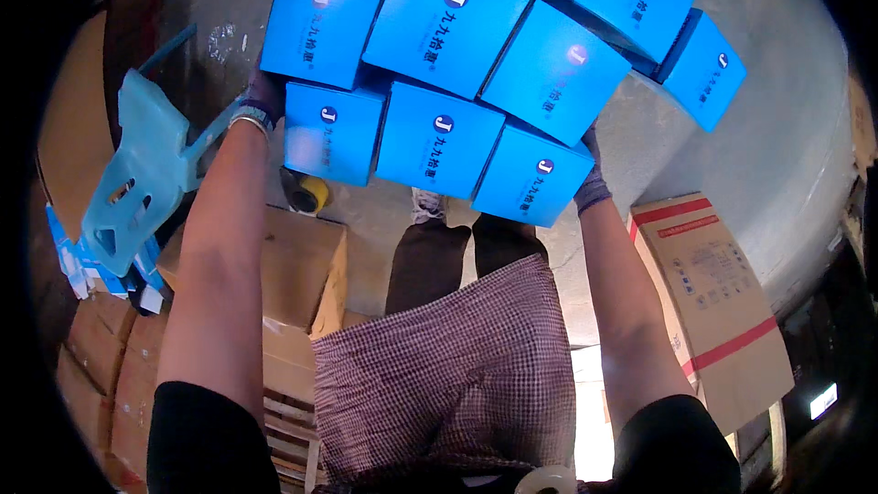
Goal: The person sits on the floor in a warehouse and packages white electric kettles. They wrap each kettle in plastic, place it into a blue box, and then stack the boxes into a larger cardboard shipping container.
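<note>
Several blue cardboard boxes [439,27], each with a round dark emblem and printing, are clustered in uneven rows in front of me. My left hand [263,96], in a dark glove, grips the left side of the cluster. On the lower right, my right hand [594,174], also gloved, presses against the side of the corner box [533,176]. Both hands' fingers are mostly hidden behind the boxes. The front row, with a middle box [439,139] and a left box [331,133], overlaps the view of my shoe [428,205]. What supports the boxes underneath is hidden.
A light-blue plastic chair [146,165] is at the left, near a brown carton [306,265] and a yellow tape roll [314,192]. A tall carton with red stripes [718,302] stands at the right. Grey concrete floor [759,174] lies beyond.
</note>
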`<state>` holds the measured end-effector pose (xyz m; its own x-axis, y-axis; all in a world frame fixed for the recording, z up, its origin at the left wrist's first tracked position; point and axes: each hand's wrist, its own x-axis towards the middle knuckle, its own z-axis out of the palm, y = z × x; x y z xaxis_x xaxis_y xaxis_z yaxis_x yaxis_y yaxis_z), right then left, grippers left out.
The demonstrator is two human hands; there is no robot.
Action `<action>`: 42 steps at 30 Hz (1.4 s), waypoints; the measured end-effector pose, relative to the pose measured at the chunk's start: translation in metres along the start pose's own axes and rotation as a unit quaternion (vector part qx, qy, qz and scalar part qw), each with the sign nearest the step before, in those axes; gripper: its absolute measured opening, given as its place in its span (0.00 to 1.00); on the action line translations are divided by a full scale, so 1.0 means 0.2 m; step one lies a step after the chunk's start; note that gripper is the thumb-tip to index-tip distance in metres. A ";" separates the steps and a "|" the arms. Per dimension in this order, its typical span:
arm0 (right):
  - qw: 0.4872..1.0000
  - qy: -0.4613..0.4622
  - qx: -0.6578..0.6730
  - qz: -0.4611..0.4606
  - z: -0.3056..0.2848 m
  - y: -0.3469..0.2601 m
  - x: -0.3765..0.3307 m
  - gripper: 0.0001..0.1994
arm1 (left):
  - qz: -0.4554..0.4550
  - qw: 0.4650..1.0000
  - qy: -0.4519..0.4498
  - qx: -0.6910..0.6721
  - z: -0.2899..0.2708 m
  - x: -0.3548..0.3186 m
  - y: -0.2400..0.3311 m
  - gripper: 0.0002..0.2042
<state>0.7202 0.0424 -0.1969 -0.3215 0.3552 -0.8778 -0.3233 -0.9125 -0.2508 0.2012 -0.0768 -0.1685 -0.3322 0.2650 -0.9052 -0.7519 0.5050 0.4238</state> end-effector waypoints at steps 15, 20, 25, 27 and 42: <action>0.999 0.041 0.032 0.006 -0.20 0.08 0.04 0.30 | -0.110 0.991 0.019 0.075 -0.18 -0.31 -0.35 0.40; 0.998 -0.022 0.049 -0.023 -0.14 0.06 0.02 0.32 | -0.067 0.995 -0.027 0.064 -0.03 -0.37 -0.16 0.40; 0.997 0.029 0.047 -0.053 -0.05 0.07 0.04 0.32 | 0.000 0.959 -0.025 0.283 -0.11 -0.21 -0.08 0.40; 0.998 -0.014 -0.003 -0.068 -0.10 0.01 0.07 0.29 | -0.032 0.965 0.014 0.258 0.03 -0.23 -0.06 0.39; 0.999 -0.046 0.001 -0.029 0.00 -0.17 0.24 0.26 | 0.059 0.990 0.047 0.115 0.20 0.03 0.10 0.38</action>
<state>0.7154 0.0915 -0.2300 -0.3833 0.4248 -0.8201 -0.3450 -0.8895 -0.2995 0.2064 -0.0322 -0.1636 -0.4695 0.2620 -0.8432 -0.5583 0.6517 0.5134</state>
